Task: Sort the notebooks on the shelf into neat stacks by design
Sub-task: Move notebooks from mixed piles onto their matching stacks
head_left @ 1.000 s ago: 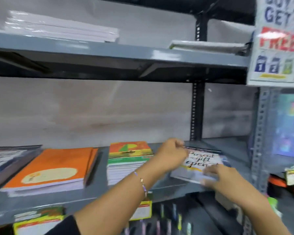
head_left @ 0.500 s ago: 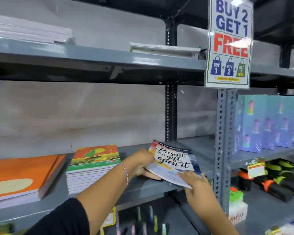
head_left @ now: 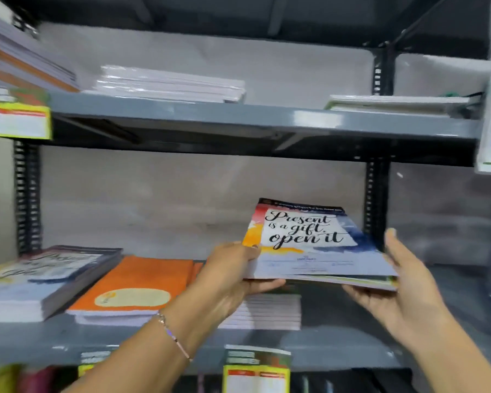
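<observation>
Both hands, left hand (head_left: 233, 275) and right hand (head_left: 403, 290), are pinching the edges of the loose "Present is a gift" notebooks (head_left: 309, 245), with the lower ones probably sliding out if they're tilting.

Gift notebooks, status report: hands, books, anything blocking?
Left hand and right hand grip gift notebooks, lifted off the shelf. Matching stack far left. Orange stack between.
</observation>
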Demonstrator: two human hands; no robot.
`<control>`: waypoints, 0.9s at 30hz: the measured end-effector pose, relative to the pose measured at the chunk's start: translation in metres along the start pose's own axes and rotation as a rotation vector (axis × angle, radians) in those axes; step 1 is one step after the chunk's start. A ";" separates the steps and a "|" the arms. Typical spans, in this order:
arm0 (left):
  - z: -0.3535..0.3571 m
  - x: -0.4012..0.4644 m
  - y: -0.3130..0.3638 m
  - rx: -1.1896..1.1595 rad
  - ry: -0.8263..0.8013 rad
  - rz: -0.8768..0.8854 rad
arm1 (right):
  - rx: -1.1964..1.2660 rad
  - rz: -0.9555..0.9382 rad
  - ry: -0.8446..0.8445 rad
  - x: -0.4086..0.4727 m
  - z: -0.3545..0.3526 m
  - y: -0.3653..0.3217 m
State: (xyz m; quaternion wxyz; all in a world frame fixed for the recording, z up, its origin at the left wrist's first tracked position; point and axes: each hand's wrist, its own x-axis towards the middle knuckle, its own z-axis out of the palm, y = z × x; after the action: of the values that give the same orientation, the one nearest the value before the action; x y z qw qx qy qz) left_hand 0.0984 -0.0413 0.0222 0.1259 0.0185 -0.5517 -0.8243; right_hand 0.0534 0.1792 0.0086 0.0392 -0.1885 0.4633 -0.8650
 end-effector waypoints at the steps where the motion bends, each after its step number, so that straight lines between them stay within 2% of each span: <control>1: -0.018 -0.004 0.011 0.010 0.029 0.035 | -0.041 0.037 -0.053 0.003 0.018 0.006; 5: -0.110 -0.025 0.055 0.128 0.178 0.173 | -0.127 0.140 -0.236 0.021 0.100 0.058; 10: -0.230 -0.049 0.102 0.272 0.528 0.253 | -0.120 0.195 -0.408 0.037 0.216 0.138; 13: -0.301 -0.058 0.130 0.502 0.732 0.261 | -0.150 0.236 -0.383 0.041 0.285 0.190; 16: -0.362 -0.058 0.150 0.685 0.836 0.257 | -0.179 0.292 -0.329 0.040 0.338 0.241; 19: -0.405 -0.050 0.151 0.826 0.865 0.199 | -0.237 0.319 -0.314 0.034 0.365 0.281; 23: -0.434 -0.041 0.140 1.204 0.927 0.012 | -0.536 0.331 -0.378 0.017 0.370 0.287; 25: -0.441 -0.042 0.139 1.450 1.030 -0.092 | -0.516 0.366 -0.437 0.005 0.366 0.272; 27: -0.434 -0.041 0.134 1.507 1.107 -0.064 | -0.453 0.373 -0.501 -0.007 0.353 0.252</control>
State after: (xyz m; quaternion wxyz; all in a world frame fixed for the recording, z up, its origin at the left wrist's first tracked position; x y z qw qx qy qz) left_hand 0.2370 -0.4726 -0.0288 0.3027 0.5003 -0.8014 -0.1260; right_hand 0.1608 -0.2405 -0.0228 0.2652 -0.3101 0.6453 -0.6459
